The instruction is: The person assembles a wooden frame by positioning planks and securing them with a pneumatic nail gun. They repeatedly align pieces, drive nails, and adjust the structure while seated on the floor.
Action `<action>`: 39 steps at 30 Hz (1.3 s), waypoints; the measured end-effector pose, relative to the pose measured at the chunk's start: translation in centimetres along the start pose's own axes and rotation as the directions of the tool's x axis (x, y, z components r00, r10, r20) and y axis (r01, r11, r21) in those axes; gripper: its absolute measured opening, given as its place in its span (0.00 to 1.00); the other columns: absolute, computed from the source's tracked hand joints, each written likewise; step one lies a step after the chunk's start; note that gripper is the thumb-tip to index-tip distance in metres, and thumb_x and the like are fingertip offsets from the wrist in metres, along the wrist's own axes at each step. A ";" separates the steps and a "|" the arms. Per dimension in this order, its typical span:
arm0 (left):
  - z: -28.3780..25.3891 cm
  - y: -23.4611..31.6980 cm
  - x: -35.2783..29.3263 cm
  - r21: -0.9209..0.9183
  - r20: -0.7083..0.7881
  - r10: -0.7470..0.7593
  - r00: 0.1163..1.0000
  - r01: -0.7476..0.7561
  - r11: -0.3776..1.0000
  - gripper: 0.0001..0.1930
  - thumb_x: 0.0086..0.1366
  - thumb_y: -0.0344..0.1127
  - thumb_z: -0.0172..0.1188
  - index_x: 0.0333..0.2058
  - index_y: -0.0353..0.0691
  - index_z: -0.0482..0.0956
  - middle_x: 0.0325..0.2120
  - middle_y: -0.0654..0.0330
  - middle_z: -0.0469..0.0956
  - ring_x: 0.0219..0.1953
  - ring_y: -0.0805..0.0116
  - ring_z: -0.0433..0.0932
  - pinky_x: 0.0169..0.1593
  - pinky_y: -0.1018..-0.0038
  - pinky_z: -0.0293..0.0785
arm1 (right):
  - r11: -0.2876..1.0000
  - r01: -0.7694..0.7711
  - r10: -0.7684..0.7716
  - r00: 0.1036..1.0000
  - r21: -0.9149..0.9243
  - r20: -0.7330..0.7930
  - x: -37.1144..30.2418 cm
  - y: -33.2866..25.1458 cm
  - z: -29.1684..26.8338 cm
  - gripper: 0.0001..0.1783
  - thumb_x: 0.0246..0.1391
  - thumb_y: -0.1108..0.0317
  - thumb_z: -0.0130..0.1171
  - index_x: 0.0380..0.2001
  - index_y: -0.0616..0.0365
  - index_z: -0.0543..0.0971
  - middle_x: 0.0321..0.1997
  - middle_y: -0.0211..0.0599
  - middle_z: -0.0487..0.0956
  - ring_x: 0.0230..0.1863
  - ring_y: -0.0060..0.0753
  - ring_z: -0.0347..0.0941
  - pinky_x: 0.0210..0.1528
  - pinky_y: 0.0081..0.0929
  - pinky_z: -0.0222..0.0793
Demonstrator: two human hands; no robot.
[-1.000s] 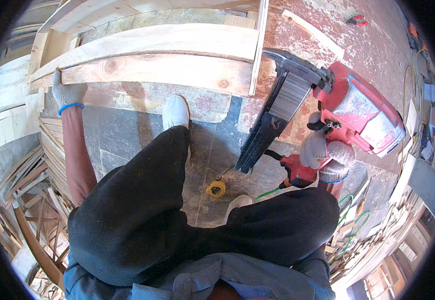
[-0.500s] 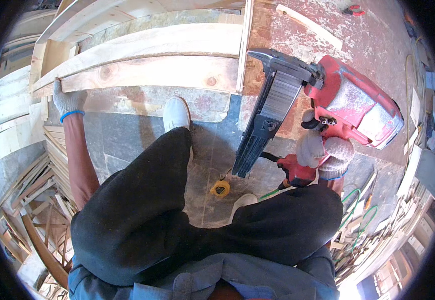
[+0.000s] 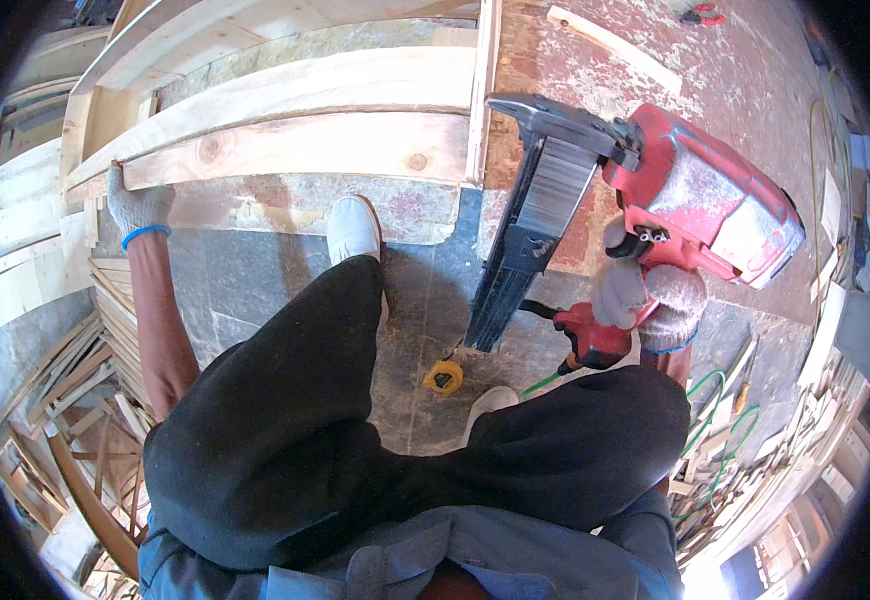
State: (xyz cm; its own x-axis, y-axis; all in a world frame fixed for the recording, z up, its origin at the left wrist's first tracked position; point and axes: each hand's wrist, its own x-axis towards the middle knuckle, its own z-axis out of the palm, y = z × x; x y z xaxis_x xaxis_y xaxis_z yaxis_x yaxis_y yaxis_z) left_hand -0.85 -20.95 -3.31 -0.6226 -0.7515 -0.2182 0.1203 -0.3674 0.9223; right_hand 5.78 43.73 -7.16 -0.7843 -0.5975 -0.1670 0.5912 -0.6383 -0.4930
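- Currently grasping red nail gun (image 3: 705, 190) in gloved right hand (image 3: 660, 300), with fingers closed round its handle.
- Holding nail gun out past right knee (image 3: 615, 410), to the right of the boards, with dark magazine (image 3: 525, 240) slanting toward lower left of view.
- Noted green hose (image 3: 542, 385) running from base of handle toward right leg.
- Reaching with gloved left hand (image 3: 143, 208) to left end of knotted board (image 3: 325, 145); touching near edge with one digit. Cannot tell whether clenched on it, other fingers being partly hidden.
- Noted paler board (image 3: 315, 80) directly beside knotted board, on far side; also thin crosspiece (image 3: 483, 100) at right ends of both.
- Observed yellow tape measure (image 3: 442, 377) on floor (image 3: 415, 290), between white left shoe (image 3: 353, 228) and right shoe (image 3: 493, 400).
- Farther off, beyond nail gun: noted loose wood strip (image 3: 615, 48) and small red-handled tool (image 3: 702, 14), too small to identify.
- Recorded narrow wood pieces (image 3: 70, 370) heaped at left.
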 end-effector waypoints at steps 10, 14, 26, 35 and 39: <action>0.4 0.6 -0.9 0.019 -0.003 -0.026 1.000 0.026 0.999 0.23 0.73 0.48 0.52 0.58 0.40 0.75 0.59 0.57 0.76 0.62 0.56 0.72 0.67 0.54 0.65 | 0.948 -0.013 -0.107 0.928 -0.317 -0.357 -1.7 1.3 -2.3 0.23 0.53 0.61 0.63 0.44 0.69 0.72 0.18 0.34 0.71 0.15 0.34 0.68 0.20 0.33 0.64; -0.4 1.6 -2.0 0.010 0.019 -0.023 1.000 0.023 1.000 0.23 0.72 0.48 0.53 0.57 0.39 0.75 0.58 0.57 0.76 0.61 0.57 0.72 0.66 0.55 0.66 | 0.899 -0.206 -0.039 0.842 -0.388 -0.538 -2.3 1.5 -2.2 0.13 0.56 0.65 0.60 0.22 0.59 0.75 0.22 0.35 0.76 0.21 0.28 0.71 0.26 0.27 0.65; -2.5 0.4 -1.4 0.516 0.164 0.162 0.973 -0.225 0.827 0.22 0.76 0.47 0.49 0.58 0.37 0.72 0.55 0.56 0.76 0.58 0.60 0.73 0.63 0.58 0.70 | 0.448 -0.813 -0.187 0.321 -0.372 -0.928 -12.1 1.9 -2.6 0.07 0.57 0.66 0.62 0.27 0.56 0.77 0.22 0.29 0.74 0.21 0.25 0.70 0.25 0.26 0.64; 0.8 0.9 -3.8 -0.022 0.113 -0.159 0.981 0.163 0.986 0.30 0.71 0.48 0.59 0.64 0.38 0.65 0.57 0.54 0.71 0.61 0.56 0.70 0.67 0.56 0.67 | 0.632 -0.670 -0.167 0.374 -0.390 -0.912 -7.9 2.3 -4.5 0.08 0.57 0.66 0.61 0.25 0.53 0.76 0.19 0.28 0.71 0.16 0.26 0.67 0.19 0.26 0.62; -1.0 1.7 -5.3 -0.175 0.122 -0.275 0.954 0.293 0.940 0.28 0.73 0.54 0.55 0.62 0.40 0.67 0.58 0.51 0.73 0.61 0.50 0.71 0.67 0.51 0.66 | 0.629 -0.683 -0.093 0.408 -0.371 -0.908 -3.9 2.7 -3.4 0.09 0.57 0.66 0.61 0.24 0.52 0.76 0.18 0.27 0.70 0.14 0.27 0.66 0.17 0.26 0.61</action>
State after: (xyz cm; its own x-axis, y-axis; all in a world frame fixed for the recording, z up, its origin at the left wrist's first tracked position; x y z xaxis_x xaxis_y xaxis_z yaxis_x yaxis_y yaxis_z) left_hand 3.44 -18.12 -0.93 -0.7210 -0.5489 -0.4228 0.0660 -0.6619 0.7467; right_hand 9.83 45.94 -10.72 -0.5457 0.2560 -0.7979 0.8378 0.1872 -0.5129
